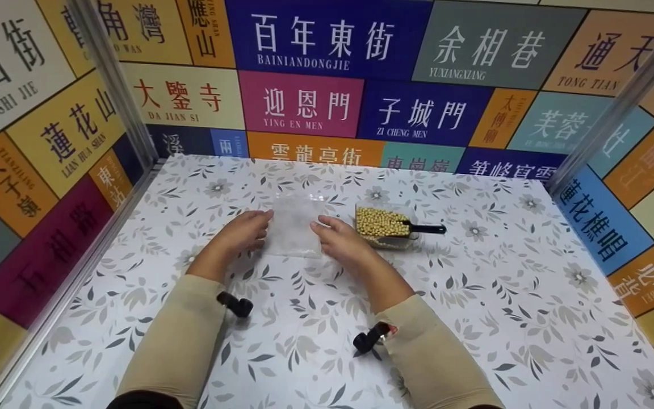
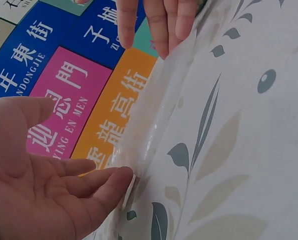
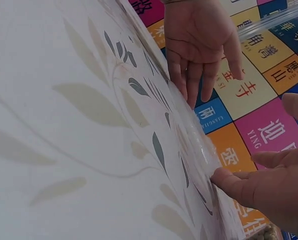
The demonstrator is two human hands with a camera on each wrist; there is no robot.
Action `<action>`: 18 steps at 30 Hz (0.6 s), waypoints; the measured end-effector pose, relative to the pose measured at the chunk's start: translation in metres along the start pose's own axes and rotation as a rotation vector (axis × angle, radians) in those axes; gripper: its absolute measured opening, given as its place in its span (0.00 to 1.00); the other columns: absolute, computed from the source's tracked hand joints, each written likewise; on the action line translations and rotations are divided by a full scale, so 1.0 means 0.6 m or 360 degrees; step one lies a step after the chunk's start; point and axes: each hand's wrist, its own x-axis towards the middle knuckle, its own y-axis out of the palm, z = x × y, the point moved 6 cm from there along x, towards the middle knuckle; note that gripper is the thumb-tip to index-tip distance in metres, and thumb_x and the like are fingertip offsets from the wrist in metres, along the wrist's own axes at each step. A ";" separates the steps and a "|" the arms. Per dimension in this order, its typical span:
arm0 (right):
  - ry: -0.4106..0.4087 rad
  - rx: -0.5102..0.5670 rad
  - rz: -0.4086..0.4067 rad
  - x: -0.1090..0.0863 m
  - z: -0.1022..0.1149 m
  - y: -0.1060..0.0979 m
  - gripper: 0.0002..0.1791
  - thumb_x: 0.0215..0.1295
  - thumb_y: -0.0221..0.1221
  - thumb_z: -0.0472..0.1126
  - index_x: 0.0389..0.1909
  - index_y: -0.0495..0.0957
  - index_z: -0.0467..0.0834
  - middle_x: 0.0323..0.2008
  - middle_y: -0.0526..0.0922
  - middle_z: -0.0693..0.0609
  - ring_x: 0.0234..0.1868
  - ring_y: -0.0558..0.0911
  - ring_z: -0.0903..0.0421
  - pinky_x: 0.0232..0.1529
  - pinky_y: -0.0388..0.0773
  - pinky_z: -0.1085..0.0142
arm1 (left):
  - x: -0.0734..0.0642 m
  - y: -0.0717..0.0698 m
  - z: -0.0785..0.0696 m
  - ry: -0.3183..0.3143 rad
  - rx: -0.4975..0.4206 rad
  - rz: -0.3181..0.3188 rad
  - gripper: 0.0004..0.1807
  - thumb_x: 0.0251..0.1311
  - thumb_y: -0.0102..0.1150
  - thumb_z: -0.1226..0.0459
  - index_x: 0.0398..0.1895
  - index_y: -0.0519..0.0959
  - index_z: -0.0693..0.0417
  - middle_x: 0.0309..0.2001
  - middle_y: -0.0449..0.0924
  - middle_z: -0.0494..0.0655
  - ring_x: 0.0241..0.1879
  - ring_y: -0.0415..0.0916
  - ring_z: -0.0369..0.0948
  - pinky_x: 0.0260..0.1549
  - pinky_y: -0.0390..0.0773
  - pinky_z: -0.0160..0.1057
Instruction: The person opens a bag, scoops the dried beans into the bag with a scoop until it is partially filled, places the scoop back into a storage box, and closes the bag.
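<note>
A clear plastic bag (image 1: 296, 224) lies flat on the flower-patterned table. At its left edge is my left hand (image 1: 246, 232), palm turned inward and fingers loosely extended. My right hand (image 1: 343, 238) mirrors it on the right edge. In the left wrist view, the left hand's fingertips (image 2: 123, 175) are right at the bag's edge. The right wrist view has the bag (image 3: 201, 150) as a thin, shiny layer between both hands, with the right hand's fingertips (image 3: 222, 176) against its side. Neither hand curls around anything.
Right of the bag stands a clear container (image 1: 398, 244) with yellow soybeans (image 1: 381, 220). A scoop with a black handle (image 1: 429, 228) rests in it, handle pointing right. Panels with printed Chinese place names (image 1: 327, 40) enclose the table at the back and sides.
</note>
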 end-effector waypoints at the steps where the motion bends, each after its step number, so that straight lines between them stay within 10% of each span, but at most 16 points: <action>1: 0.0003 0.0024 -0.0001 0.001 0.000 0.000 0.42 0.79 0.59 0.54 0.85 0.55 0.43 0.82 0.64 0.40 0.82 0.65 0.40 0.85 0.65 0.51 | 0.001 0.002 -0.001 0.0015 -0.0027 0.0005 0.47 0.76 0.50 0.35 0.86 0.54 0.52 0.83 0.62 0.56 0.80 0.66 0.53 0.78 0.73 0.50; 7: -0.0018 0.0128 0.0000 0.003 0.000 -0.001 0.41 0.80 0.58 0.49 0.85 0.54 0.40 0.68 0.70 0.42 0.65 0.73 0.48 0.74 0.73 0.54 | 0.001 0.010 -0.004 0.0038 -0.0165 0.0016 0.44 0.78 0.51 0.41 0.86 0.53 0.54 0.82 0.62 0.59 0.81 0.64 0.54 0.77 0.74 0.49; 18: -0.0002 0.0142 -0.0024 -0.001 -0.001 -0.001 0.43 0.78 0.60 0.50 0.86 0.52 0.48 0.76 0.69 0.39 0.65 0.75 0.47 0.73 0.74 0.54 | -0.002 0.016 -0.006 0.0082 -0.0361 0.0030 0.42 0.79 0.52 0.46 0.86 0.50 0.53 0.80 0.67 0.58 0.75 0.72 0.53 0.73 0.77 0.47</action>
